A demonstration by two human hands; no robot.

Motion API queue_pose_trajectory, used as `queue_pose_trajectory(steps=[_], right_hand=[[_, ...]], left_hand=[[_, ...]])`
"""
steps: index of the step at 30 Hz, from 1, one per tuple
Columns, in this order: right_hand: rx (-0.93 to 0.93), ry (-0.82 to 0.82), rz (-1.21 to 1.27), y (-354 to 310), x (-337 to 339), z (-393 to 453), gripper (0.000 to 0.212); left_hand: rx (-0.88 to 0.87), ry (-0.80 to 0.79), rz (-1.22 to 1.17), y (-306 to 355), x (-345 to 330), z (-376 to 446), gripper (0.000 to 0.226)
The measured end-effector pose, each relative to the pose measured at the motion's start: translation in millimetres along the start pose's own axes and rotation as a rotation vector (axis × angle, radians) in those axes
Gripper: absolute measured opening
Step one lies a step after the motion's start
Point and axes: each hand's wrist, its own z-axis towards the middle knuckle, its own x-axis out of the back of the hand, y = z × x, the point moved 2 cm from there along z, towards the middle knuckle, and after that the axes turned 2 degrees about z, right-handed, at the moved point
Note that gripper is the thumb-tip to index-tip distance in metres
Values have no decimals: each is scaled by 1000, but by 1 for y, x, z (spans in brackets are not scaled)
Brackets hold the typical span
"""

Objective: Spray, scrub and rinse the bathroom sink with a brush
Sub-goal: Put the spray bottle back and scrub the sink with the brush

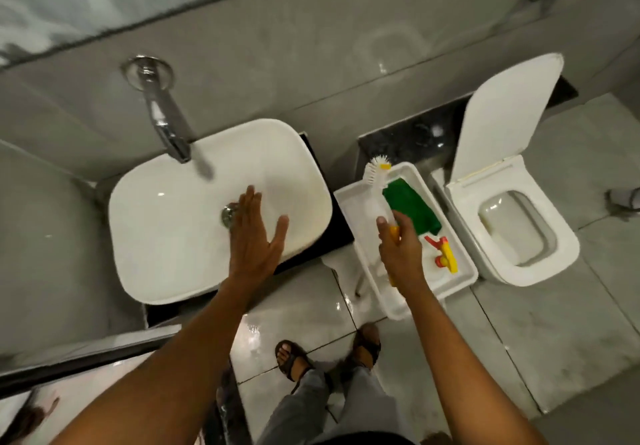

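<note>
A white basin sink (166,254) sits on a dark counter, with a chrome wall tap (166,122) over its far edge and a drain (228,215) in the middle. My left hand (254,236) hovers flat over the bowl beside the drain, fingers spread, holding nothing. My right hand (401,247) is closed around a white brush (375,188) with a yellow handle, bristles pointing away from me, over a white tray (349,198). In that tray lies a green spray bottle (412,204) with a red and yellow trigger head (443,249).
A white toilet (512,230) with its lid raised stands right of the tray. A mirror (104,1) hangs on the grey wall above the sink. The tiled floor (304,316) is wet and glossy near my sandalled feet (294,358).
</note>
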Motion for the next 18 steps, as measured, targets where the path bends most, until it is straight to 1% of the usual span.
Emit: queue_pose_trajectory(steps=[2,5,7,10,12,14,15,18], right_hand=[[35,-35,19,-29,-9,-10,49],[72,-151,-17,-67,-31,-27,56],[112,-225,-35,-84,-45,-38,58],[201,-281,-129,-103,-70,-54,55],[232,-312,-216,-109,-84,-62,49],[213,-358,-349,-113,-127,-72,39],[200,-346,-428,-113,-126,-72,36],[200,-258,-809,-108,-138,-73,34]], left_hand=[[110,56,-10,-35,23,-4,77],[215,123,0,-92,59,-4,76],[281,148,22,-126,79,-7,80],[368,172,13,-172,100,-11,87],[392,169,7,-187,101,-15,90],[413,167,10,-219,106,-19,89],[379,165,46,-211,100,-19,86],[313,197,67,-199,96,-15,77]])
